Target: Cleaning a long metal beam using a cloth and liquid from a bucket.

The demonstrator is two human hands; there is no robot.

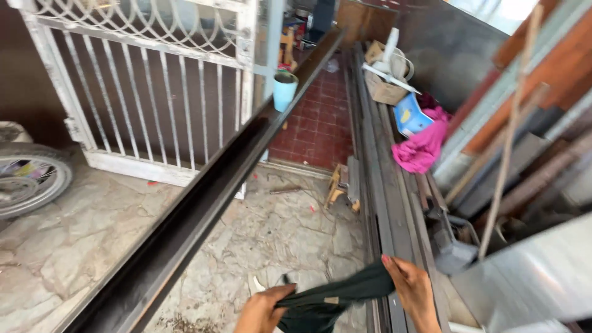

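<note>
Both my hands hold a dark green cloth at the bottom of the view. My left hand grips its left end, and my right hand grips its right end, just above a stack of long steel bars lying on the floor. A long black steel beam runs diagonally from the lower left up to the far doorway, to the left of my hands.
A white metal gate stands at the left, with a wheel beside it. A light blue cup sits on the beam. A pink cloth, a cardboard box and leaning planks crowd the right wall.
</note>
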